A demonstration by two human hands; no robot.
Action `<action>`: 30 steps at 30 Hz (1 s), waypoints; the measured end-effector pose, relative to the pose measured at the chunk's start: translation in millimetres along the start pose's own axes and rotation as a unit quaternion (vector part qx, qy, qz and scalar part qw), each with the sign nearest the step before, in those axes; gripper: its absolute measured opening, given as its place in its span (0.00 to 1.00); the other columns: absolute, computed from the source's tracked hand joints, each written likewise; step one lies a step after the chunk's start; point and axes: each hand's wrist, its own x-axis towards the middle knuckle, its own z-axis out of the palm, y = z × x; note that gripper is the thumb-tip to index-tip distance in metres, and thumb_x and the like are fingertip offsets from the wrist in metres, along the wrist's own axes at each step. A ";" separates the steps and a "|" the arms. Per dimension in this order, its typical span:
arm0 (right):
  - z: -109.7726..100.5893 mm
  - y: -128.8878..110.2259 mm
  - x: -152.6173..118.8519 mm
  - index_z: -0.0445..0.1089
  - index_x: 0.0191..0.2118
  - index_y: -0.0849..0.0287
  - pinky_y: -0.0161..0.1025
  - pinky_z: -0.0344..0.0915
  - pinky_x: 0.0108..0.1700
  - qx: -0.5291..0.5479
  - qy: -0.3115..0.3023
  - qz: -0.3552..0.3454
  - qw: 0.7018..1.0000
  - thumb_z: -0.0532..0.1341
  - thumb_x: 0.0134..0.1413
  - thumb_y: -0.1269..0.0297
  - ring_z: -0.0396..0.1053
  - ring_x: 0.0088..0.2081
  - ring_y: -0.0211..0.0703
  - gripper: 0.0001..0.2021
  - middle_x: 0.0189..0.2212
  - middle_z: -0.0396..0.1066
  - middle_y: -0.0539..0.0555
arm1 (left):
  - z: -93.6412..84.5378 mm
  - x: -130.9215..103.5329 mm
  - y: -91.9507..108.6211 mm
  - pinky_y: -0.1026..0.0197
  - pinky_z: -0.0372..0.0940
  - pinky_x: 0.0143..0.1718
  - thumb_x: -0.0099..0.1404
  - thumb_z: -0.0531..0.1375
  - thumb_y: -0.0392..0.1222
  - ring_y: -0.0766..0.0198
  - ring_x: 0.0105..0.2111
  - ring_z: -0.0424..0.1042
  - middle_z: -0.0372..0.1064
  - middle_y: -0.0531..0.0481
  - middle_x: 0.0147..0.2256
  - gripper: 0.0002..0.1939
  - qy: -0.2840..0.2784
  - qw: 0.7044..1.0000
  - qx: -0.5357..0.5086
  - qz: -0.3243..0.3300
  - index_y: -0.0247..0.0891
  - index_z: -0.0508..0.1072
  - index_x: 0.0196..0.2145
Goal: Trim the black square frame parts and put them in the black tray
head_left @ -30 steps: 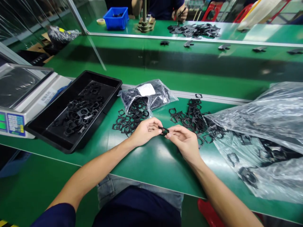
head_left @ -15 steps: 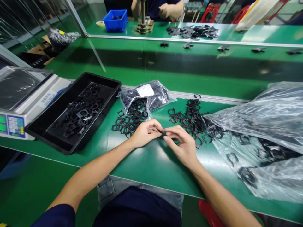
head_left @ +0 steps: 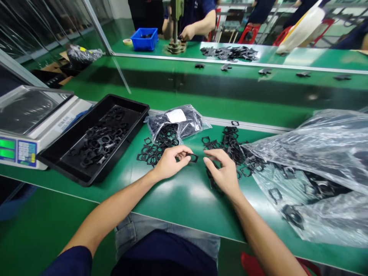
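My left hand [head_left: 170, 163] pinches one black ring-shaped plastic part [head_left: 196, 158] between thumb and fingers, its opening facing me. Close by on the right, my right hand [head_left: 222, 171] has its thumb and forefinger apart, not touching that part. Something black shows under its palm; whether it is held there I cannot tell. Loose black rings [head_left: 150, 154] lie beyond my left hand, in front of a clear bag of black parts [head_left: 189, 124] with a white label. Another pile of black rings [head_left: 231, 140] spreads behind my right hand.
A black tray [head_left: 61, 168] with more parts stands left, beside a weighing scale [head_left: 43, 132]. At right lies a large clear plastic bag [head_left: 324, 149] with black parts. Across the green belt [head_left: 161, 90], several curved black pieces lie in a row; a co-worker's hand [head_left: 188, 32] is beside a press [head_left: 176, 27].
My hands have drawn apart; the ring is now in my left hand only, turned to show its opening. The view has tilted up slightly. The co-worker's hand has moved to the press.
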 end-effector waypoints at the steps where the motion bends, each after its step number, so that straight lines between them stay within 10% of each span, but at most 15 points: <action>1: -2.3 6.5 3.2 0.75 0.50 0.56 0.55 0.70 0.54 -0.080 0.025 -0.023 0.996 0.59 0.63 0.59 0.72 0.49 0.55 0.14 0.47 0.75 0.61 | -6.2 1.6 2.2 0.66 0.67 0.33 0.62 0.62 0.38 0.68 0.28 0.70 0.73 0.52 0.28 0.06 0.018 1.000 0.017 0.003 0.36 0.77 0.37; 7: -3.5 34.7 13.1 0.74 0.53 0.61 0.60 0.66 0.55 -0.270 -0.040 -0.084 0.958 0.57 0.62 0.64 0.68 0.54 0.64 0.17 0.50 0.72 0.67 | -93.3 -9.1 25.0 0.61 0.70 0.43 0.64 0.61 0.44 0.63 0.36 0.75 0.78 0.49 0.37 0.10 0.130 0.965 0.226 0.029 0.38 0.78 0.39; 12: 1.1 28.2 9.7 0.77 0.41 0.59 0.51 0.68 0.45 -0.245 -0.075 -0.104 0.961 0.56 0.59 0.71 0.69 0.42 0.57 0.12 0.37 0.75 0.62 | -188.6 -39.7 27.7 0.55 0.69 0.47 0.64 0.58 0.45 0.57 0.38 0.75 0.77 0.47 0.37 0.12 0.243 0.854 0.457 -0.059 0.37 0.78 0.41; 16: 3.5 24.3 9.7 0.76 0.37 0.58 0.49 0.66 0.43 -0.221 -0.061 -0.122 0.966 0.56 0.60 0.70 0.68 0.40 0.55 0.10 0.34 0.74 0.60 | -231.7 -56.3 15.3 0.47 0.68 0.49 0.63 0.57 0.41 0.49 0.41 0.75 0.76 0.41 0.37 0.14 0.217 0.788 0.553 -0.163 0.35 0.77 0.43; 19: 4.3 21.3 10.7 0.74 0.37 0.58 0.48 0.67 0.42 -0.194 -0.013 -0.129 0.972 0.56 0.61 0.69 0.69 0.39 0.55 0.08 0.33 0.75 0.59 | -227.5 -59.7 12.8 0.43 0.64 0.54 0.63 0.57 0.39 0.44 0.50 0.71 0.73 0.35 0.47 0.18 0.229 0.761 0.593 -0.126 0.34 0.75 0.50; 23: 5.8 11.7 9.4 0.73 0.46 0.57 0.48 0.68 0.44 -0.142 0.038 -0.136 0.980 0.57 0.61 0.67 0.71 0.39 0.53 0.10 0.34 0.76 0.57 | -178.3 -53.8 16.9 0.44 0.62 0.55 0.67 0.57 0.41 0.46 0.50 0.69 0.71 0.37 0.46 0.14 0.252 0.769 0.588 -0.008 0.35 0.76 0.48; 26: 8.9 3.1 5.9 0.73 0.49 0.57 0.49 0.68 0.45 -0.127 0.021 -0.147 0.981 0.57 0.63 0.66 0.71 0.39 0.53 0.12 0.34 0.77 0.57 | -127.6 -45.4 13.3 0.51 0.65 0.50 0.70 0.55 0.40 0.55 0.43 0.71 0.73 0.44 0.40 0.11 0.056 0.847 0.522 0.082 0.39 0.77 0.43; 30: 12.2 -5.1 1.2 0.76 0.46 0.55 0.49 0.70 0.44 -0.084 -0.004 -0.138 0.987 0.56 0.64 0.66 0.72 0.39 0.52 0.12 0.36 0.76 0.58 | -77.3 -33.9 -0.6 0.55 0.66 0.44 0.71 0.56 0.38 0.58 0.40 0.71 0.72 0.45 0.40 0.12 -0.118 0.863 0.479 0.111 0.39 0.75 0.48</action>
